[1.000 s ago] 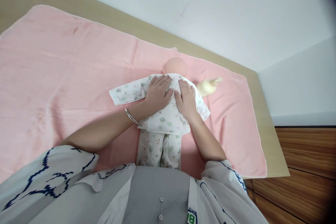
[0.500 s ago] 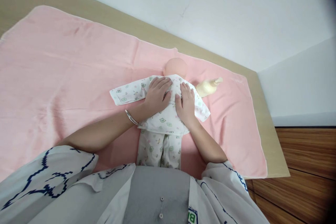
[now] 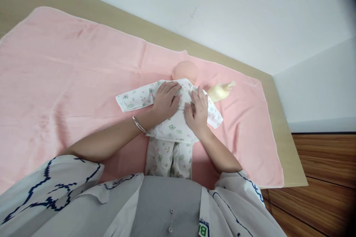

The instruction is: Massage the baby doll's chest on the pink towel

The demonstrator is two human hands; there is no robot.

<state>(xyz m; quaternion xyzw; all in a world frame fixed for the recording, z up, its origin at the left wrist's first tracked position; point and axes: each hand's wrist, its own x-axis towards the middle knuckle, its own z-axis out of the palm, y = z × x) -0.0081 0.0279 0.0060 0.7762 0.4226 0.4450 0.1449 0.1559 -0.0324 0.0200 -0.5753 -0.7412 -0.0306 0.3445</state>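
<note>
Head view: left hand (image 3: 167, 102) and right hand (image 3: 198, 114) spread, grip empty, over a white patterned cloth shirt (image 3: 176, 129). Dragging fingers could rumple it.

Against 1 second ago, the right hand (image 3: 198, 116) has slid a little toward 6 o'clock on the patterned white shirt (image 3: 172, 127), and its fingers (image 3: 200, 98), flatter and closer together then, are now bent and spread apart. The left hand (image 3: 163, 104) has also shifted slightly toward 6 o'clock, and the gap between the 2 hands has widened at the thumbs (image 3: 189, 111).
</note>
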